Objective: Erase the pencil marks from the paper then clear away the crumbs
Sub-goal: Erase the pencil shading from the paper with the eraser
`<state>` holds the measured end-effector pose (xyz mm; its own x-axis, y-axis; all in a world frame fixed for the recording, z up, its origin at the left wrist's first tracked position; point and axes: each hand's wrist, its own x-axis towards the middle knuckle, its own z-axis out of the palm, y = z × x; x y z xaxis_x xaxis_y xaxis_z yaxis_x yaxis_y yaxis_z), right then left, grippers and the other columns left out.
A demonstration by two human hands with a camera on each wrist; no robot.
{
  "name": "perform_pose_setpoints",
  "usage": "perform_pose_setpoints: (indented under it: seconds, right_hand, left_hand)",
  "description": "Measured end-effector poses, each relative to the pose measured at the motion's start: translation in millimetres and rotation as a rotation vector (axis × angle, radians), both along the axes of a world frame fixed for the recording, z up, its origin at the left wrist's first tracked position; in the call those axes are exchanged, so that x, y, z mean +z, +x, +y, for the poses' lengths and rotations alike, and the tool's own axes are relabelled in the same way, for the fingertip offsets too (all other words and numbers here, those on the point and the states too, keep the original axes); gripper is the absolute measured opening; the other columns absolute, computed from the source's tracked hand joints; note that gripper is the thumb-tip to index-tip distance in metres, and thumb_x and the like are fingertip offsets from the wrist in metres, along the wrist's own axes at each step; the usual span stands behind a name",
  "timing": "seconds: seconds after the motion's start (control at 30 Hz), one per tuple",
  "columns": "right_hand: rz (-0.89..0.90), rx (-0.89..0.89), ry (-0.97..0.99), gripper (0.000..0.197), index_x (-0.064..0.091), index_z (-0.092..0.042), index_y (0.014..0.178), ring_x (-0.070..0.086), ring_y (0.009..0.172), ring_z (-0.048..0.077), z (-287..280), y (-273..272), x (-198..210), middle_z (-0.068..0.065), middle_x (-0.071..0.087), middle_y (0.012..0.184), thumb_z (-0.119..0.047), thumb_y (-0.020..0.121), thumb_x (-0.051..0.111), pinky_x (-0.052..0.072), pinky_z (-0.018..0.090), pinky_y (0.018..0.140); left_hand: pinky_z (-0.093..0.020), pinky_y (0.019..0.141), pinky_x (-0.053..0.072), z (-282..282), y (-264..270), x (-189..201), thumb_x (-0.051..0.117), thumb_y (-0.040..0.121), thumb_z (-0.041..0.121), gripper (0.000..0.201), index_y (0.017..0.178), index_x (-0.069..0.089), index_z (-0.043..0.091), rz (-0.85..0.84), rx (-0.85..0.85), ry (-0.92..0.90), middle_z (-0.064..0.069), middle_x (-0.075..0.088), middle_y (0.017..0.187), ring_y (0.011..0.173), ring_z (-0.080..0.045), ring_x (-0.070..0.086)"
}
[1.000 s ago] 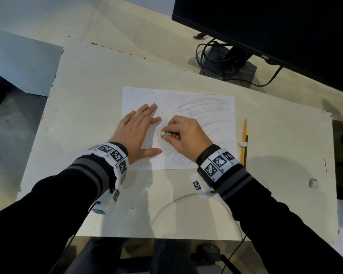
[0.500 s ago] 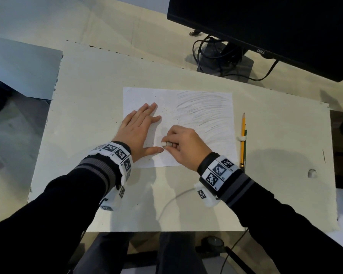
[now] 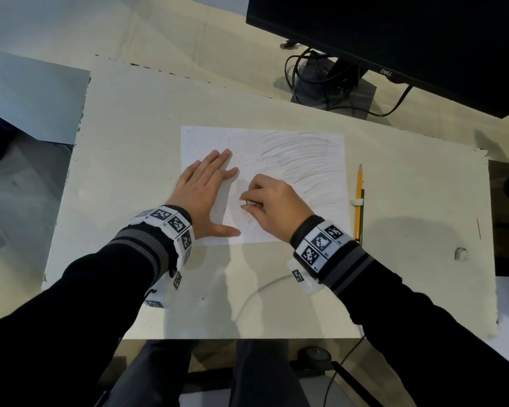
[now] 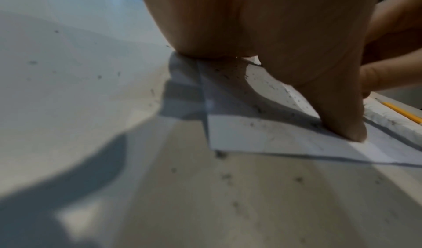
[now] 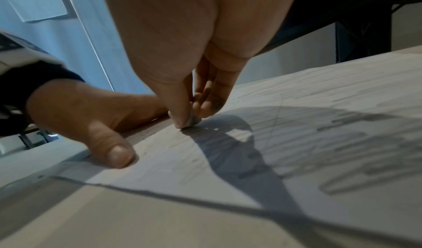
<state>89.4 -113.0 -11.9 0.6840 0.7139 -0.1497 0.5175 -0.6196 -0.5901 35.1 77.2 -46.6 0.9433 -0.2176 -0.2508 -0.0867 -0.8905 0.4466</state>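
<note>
A white sheet of paper (image 3: pixel 276 136) lies on a pale board (image 3: pixel 130 127). Its right half carries grey pencil strokes (image 3: pixel 303 163); the left half is rubbed clean and speckled with dark crumbs (image 3: pixel 241 160). My left hand (image 3: pixel 206 189) lies flat with spread fingers on the paper's left part, the thumb (image 4: pixel 338 111) pressing near the bottom edge. My right hand (image 3: pixel 272 204) pinches a small white eraser (image 3: pixel 244 203) against the paper's lower middle. In the right wrist view the eraser (image 5: pixel 193 121) touches the sheet under thumb and fingertips.
A yellow pencil (image 3: pixel 359 198) lies just right of the paper beside a green one, a small white piece (image 3: pixel 356 202) over them. Another small white lump (image 3: pixel 460 253) sits far right on the board. A monitor (image 3: pixel 394 39) and its cables (image 3: pixel 315 77) stand behind.
The right hand with the eraser has shifted slightly back and forth across the paper's lower middle. The left hand stays flat in place.
</note>
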Motion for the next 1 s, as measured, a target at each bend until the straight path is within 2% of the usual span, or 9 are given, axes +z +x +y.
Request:
perform_pose_setpoints:
  seconds: [0.2, 0.37, 0.47, 0.53, 0.6, 0.7, 0.8, 0.87, 1.0]
  right_hand:
    - [0.113, 0.124, -0.095, 0.014, 0.076, -0.004, 0.099, 0.061, 0.078, 0.022, -12, -19, 6, 0.008, 0.061, 0.093, -0.007, 0.086, 0.07, 0.052, 0.034, 0.073]
    - [0.027, 0.0, -0.054, 0.013, 0.076, -0.004, 0.096, 0.061, 0.073, 0.022, -2, -6, 4, 0.008, 0.061, 0.089, -0.005, 0.084, 0.072, 0.051, 0.03, 0.069]
    - [0.075, 0.087, -0.11, 0.014, 0.076, -0.004, 0.098, 0.061, 0.076, 0.023, -10, -17, 6, 0.008, 0.061, 0.092, -0.004, 0.085, 0.071, 0.051, 0.032, 0.071]
    - [0.126, 0.13, -0.154, 0.015, 0.076, -0.006, 0.1, 0.059, 0.079, 0.02, -12, -16, 11, 0.006, 0.061, 0.094, -0.008, 0.087, 0.07, 0.05, 0.033, 0.075]
    - [0.11, 0.088, -0.153, 0.015, 0.076, -0.007, 0.101, 0.056, 0.078, 0.015, -8, -4, 11, 0.004, 0.061, 0.095, -0.012, 0.088, 0.07, 0.049, 0.031, 0.076]
    - [0.038, 0.0, -0.107, 0.013, 0.076, -0.006, 0.097, 0.06, 0.075, 0.019, -2, 2, 8, 0.005, 0.061, 0.091, -0.008, 0.085, 0.072, 0.05, 0.03, 0.072]
    - [0.072, 0.078, -0.124, 0.014, 0.076, -0.006, 0.098, 0.058, 0.075, 0.02, -9, -11, 8, 0.007, 0.06, 0.092, -0.006, 0.085, 0.071, 0.05, 0.031, 0.071]
    - [0.124, 0.114, -0.145, 0.015, 0.076, -0.008, 0.101, 0.054, 0.076, 0.014, -13, -11, 10, 0.005, 0.061, 0.094, -0.011, 0.087, 0.07, 0.05, 0.032, 0.073]
    - [0.065, -0.014, -0.089, 0.015, 0.076, -0.008, 0.1, 0.054, 0.074, 0.013, -8, 6, 6, 0.003, 0.061, 0.09, -0.013, 0.087, 0.072, 0.052, 0.034, 0.072]
  left_hand:
    - [-0.029, 0.119, -0.014, 0, 0, 2, 0.07, 0.057, 0.081, 0.125, 0.155, 0.021, 0.019, 0.002, 0.008, -0.011, 0.004, -0.008, 0.165, 0.15, -0.01, -0.015]
    - [-0.027, 0.118, -0.017, 0, 0, 4, 0.073, 0.054, 0.08, 0.13, 0.156, 0.017, 0.021, 0.024, -0.001, 0.009, 0.005, -0.013, 0.165, 0.149, -0.009, -0.018]
    - [-0.029, 0.119, -0.014, 0, 0, 6, 0.073, 0.054, 0.08, 0.13, 0.156, 0.018, 0.02, 0.029, 0.005, 0.001, 0.005, -0.011, 0.165, 0.15, -0.009, -0.017]
    - [-0.03, 0.12, -0.013, -1, 1, 7, 0.073, 0.054, 0.08, 0.13, 0.156, 0.018, 0.02, 0.029, 0.005, 0.004, 0.005, -0.011, 0.165, 0.15, -0.009, -0.017]
    - [-0.03, 0.12, -0.013, -1, 1, 7, 0.074, 0.054, 0.079, 0.13, 0.156, 0.018, 0.021, 0.033, 0.004, 0.005, 0.005, -0.012, 0.165, 0.15, -0.009, -0.017]
    - [-0.03, 0.119, -0.014, -1, 1, 8, 0.075, 0.054, 0.078, 0.13, 0.155, 0.018, 0.021, 0.037, 0.007, 0.001, 0.005, -0.012, 0.165, 0.149, -0.009, -0.018]
    - [-0.029, 0.119, -0.014, -1, 1, 8, 0.075, 0.053, 0.078, 0.13, 0.155, 0.02, 0.02, 0.033, 0.007, 0.003, 0.005, -0.011, 0.165, 0.15, -0.009, -0.017]
    - [-0.03, 0.119, -0.013, -1, 0, 7, 0.075, 0.053, 0.078, 0.129, 0.155, 0.02, 0.021, 0.03, 0.013, -0.001, 0.005, -0.01, 0.165, 0.15, -0.009, -0.017]
    - [-0.029, 0.119, -0.014, -1, 0, 7, 0.076, 0.053, 0.077, 0.13, 0.155, 0.019, 0.021, 0.035, 0.011, -0.005, 0.006, -0.012, 0.165, 0.149, -0.008, -0.018]
